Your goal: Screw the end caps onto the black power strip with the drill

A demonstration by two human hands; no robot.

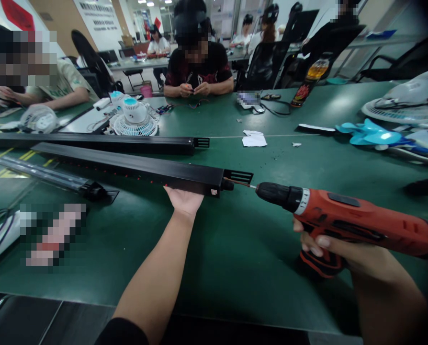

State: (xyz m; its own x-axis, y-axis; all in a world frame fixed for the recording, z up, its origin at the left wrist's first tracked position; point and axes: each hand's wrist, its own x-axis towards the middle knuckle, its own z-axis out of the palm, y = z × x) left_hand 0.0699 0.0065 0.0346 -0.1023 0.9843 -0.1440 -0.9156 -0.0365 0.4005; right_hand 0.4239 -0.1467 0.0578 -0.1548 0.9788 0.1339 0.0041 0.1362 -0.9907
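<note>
My left hand (185, 199) grips a long black rectangular housing (156, 168) from below near its right end; the palm shows and the fingers are hidden behind it. Red dots run along the housing's lower edge, and a slotted black bracket (240, 176) and a short black knob (228, 184) stick out of its end. My right hand (329, 244) is wrapped round the handle of a red and black cordless drill (357, 215). The drill points left, its thin bit (252, 186) close to the bracket and knob; whether it touches them I cannot tell.
A second black housing (128, 142) lies behind. To the left are a clear-covered strip (49, 172) and a blurred-out pink object (58, 235). White fan parts (135, 117), paper scraps (254, 139), blue fan blades (372, 132) and a bottle (309, 84) lie farther off. People sit across the table.
</note>
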